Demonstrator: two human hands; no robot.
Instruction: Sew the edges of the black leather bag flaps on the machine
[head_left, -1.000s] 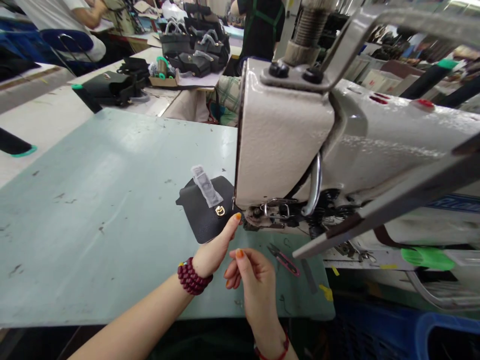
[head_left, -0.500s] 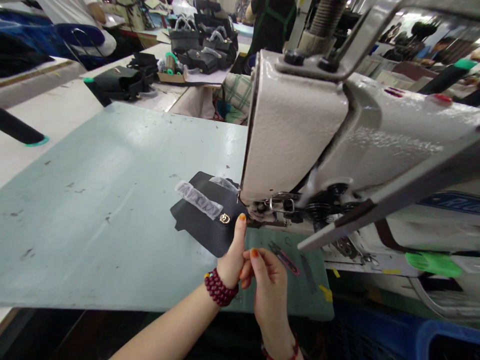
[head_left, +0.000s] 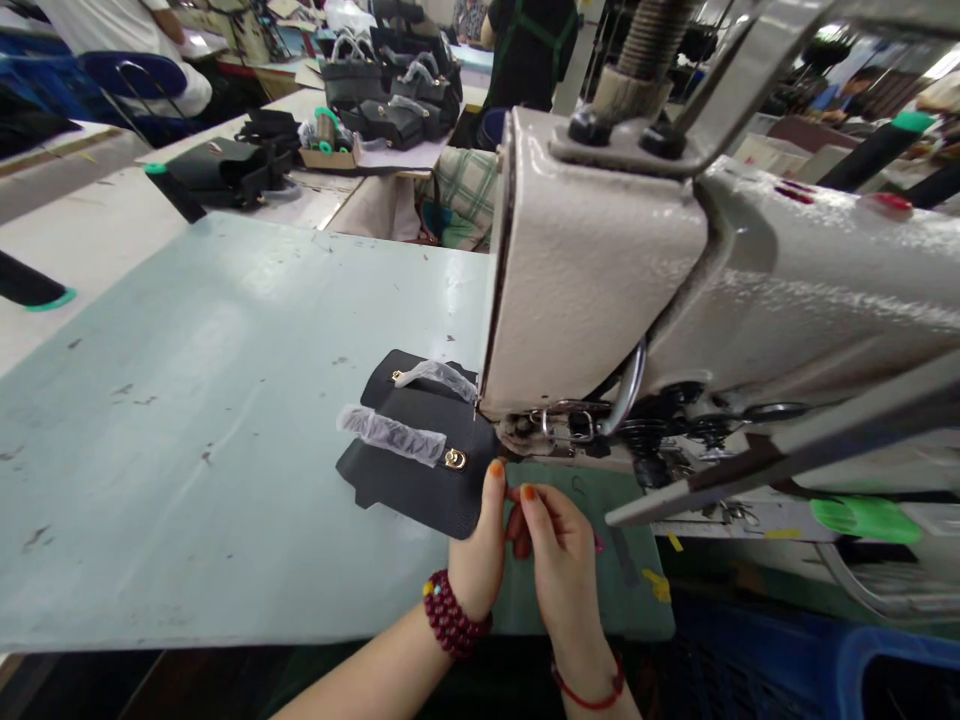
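My left hand (head_left: 481,545) grips the right edge of a black leather piece (head_left: 427,490), thumb on top. The piece lies below the head of a sewing machine (head_left: 592,250), near its needle area. On the leather are a plastic-wrapped strap (head_left: 391,434), a gold clasp (head_left: 455,459) and a wrapped handle (head_left: 439,375). Just right of my left hand, my right hand (head_left: 562,550) has its thumb and fingers pinched together near the leather's edge; what they hold, if anything, is too small to make out.
A pale green table mat (head_left: 225,420) spreads to the left. Black bags (head_left: 397,120) and a box of thread spools (head_left: 328,150) stand farther back. A blue crate (head_left: 817,660) is at the lower right. Other people are in the background.
The leather has turned slightly and its second flap with the wrapped handle shows more. Both hands sit a little farther right, and the small scissors are now mostly hidden behind my right hand.
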